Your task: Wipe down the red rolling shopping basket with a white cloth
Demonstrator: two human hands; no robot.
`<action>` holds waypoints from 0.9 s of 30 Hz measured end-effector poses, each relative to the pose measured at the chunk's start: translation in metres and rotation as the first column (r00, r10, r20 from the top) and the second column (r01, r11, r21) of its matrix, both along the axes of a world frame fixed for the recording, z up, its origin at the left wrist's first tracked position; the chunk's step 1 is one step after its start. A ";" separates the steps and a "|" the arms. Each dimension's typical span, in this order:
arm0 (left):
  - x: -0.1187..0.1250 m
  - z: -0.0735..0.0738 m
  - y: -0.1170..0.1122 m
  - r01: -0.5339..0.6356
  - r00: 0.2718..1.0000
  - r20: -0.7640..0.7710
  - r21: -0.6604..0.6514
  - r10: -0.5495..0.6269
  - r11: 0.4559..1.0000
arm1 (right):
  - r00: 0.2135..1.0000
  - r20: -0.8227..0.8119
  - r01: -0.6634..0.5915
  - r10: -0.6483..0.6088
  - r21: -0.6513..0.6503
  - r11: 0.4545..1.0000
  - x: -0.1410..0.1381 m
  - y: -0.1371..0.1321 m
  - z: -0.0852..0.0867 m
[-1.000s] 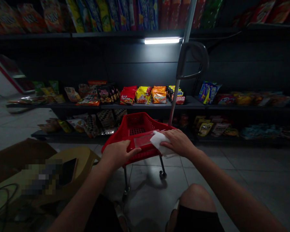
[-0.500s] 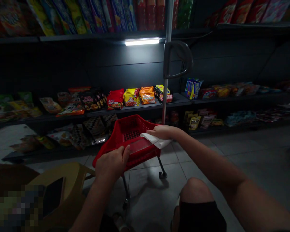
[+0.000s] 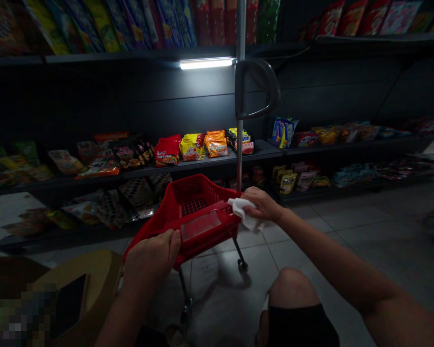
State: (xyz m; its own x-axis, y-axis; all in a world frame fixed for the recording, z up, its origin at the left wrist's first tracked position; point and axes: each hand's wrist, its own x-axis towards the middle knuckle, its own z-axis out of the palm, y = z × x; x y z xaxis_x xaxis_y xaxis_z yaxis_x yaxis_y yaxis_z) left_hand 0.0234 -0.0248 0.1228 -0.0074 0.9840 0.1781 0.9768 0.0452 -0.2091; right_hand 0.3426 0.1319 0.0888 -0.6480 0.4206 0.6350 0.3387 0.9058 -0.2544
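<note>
Stool (image 3: 106, 270) is standing far left, dark phone-like slab (image 3: 70, 306) lying on it; patch beside that is pixelated, can't read it. Next, left hand (image 3: 152, 258) is gripping the left end of the cart's red handle (image 3: 202, 248), fingers curled over, thumb closed in. It's likely steadying the cart. Red cart (image 3: 198, 180) is standing in front of the person, basket pointing toward the shelf (image 3: 264, 149), red snack packs (image 3: 167, 152) sitting on that behind it. Hazy panel (image 3: 201, 225) mid-handle is showing whole now, no longer lapped by the cloth as half a second ago. Metal pole (image 3: 239, 166) is rising just behind the right hand (image 3: 264, 205); from here I'm not seeing where its foot is fixed. That hand is clamping white cloth (image 3: 244, 212), bunched, at the handle's right end, looks to be touching. I'm reading the shift as wiping moving off the panel onto the end; whether the panel is clean, can't tell.
</note>
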 end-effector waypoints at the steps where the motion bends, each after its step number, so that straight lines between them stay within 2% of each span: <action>1: 0.001 0.000 0.001 -0.005 1.000 0.000 -0.003 0.005 1.000 | 0.998 -0.060 0.017 -0.024 -0.114 0.993 0.002 0.007 0.000; 2: 0.001 0.000 0.002 -0.011 1.000 -0.001 0.000 0.011 1.000 | 0.987 -0.139 0.040 -0.076 -0.246 0.969 0.002 0.012 -0.002; 3: 0.002 0.000 0.003 -0.015 1.000 -0.004 0.004 0.015 1.000 | 0.964 -0.224 0.049 -0.145 -0.388 0.920 0.001 0.016 -0.006; 5: 0.003 0.000 0.005 -0.021 1.000 -0.010 0.012 0.021 1.000 | 0.890 -0.363 -0.019 -0.275 -0.633 0.774 -0.004 0.018 -0.015; 7: 0.005 0.001 0.006 -0.041 0.999 -0.008 0.006 0.041 0.999 | 0.812 -0.459 -0.132 -0.361 -0.747 0.652 -0.010 0.019 -0.024; 8: 0.006 0.001 0.006 -0.059 0.998 -0.004 0.003 0.059 0.998 | 0.773 -0.502 -0.176 -0.389 -0.757 0.629 -0.012 0.020 -0.028; 11: 0.009 0.004 0.006 -0.109 0.994 0.005 -0.004 0.109 0.994 | 0.644 -0.631 -0.256 -0.433 -0.711 0.655 -0.017 0.028 -0.032; 13: 0.011 0.006 0.006 -0.117 0.993 0.000 -0.007 0.117 0.993 | 0.607 -0.657 -0.294 -0.447 -0.708 0.642 -0.020 0.040 -0.029; 15: 0.012 0.007 0.006 -0.118 0.993 -0.004 -0.009 0.118 0.993 | 0.601 -0.645 -0.295 -0.473 -0.728 0.619 -0.026 0.054 -0.021; 17: 0.012 0.008 0.006 -0.117 0.993 -0.003 -0.017 0.117 0.993 | 0.584 -0.639 -0.255 -0.501 -0.730 0.634 -0.034 0.065 -0.010; 19: 0.010 0.007 0.006 -0.118 0.993 0.003 -0.020 0.118 0.993 | 0.606 -0.627 -0.273 -0.489 -0.741 0.613 -0.041 0.068 0.000; 20: 0.008 0.007 0.006 -0.117 0.993 0.005 -0.018 0.118 0.993 | 0.651 -0.607 -0.316 -0.455 -0.762 0.565 -0.042 0.067 0.002; 22: 0.003 0.005 0.005 -0.122 0.993 0.002 -0.010 0.122 0.992 | 0.750 -0.560 -0.412 -0.352 -0.812 0.414 -0.040 0.059 -0.001; 24: -0.003 0.004 0.005 -0.120 0.993 -0.006 -0.012 0.120 0.993 | 0.786 -0.546 -0.468 -0.291 -0.832 0.298 -0.032 0.046 -0.013; 25: -0.006 0.003 0.004 -0.119 0.993 -0.009 -0.017 0.119 0.993 | 0.785 -0.550 -0.485 -0.284 -0.832 0.270 -0.027 0.040 -0.021; 27: -0.011 0.002 0.004 -0.115 0.993 0.000 -0.027 0.115 0.993 | 0.769 -0.558 -0.491 -0.313 -0.828 0.270 -0.020 0.030 -0.031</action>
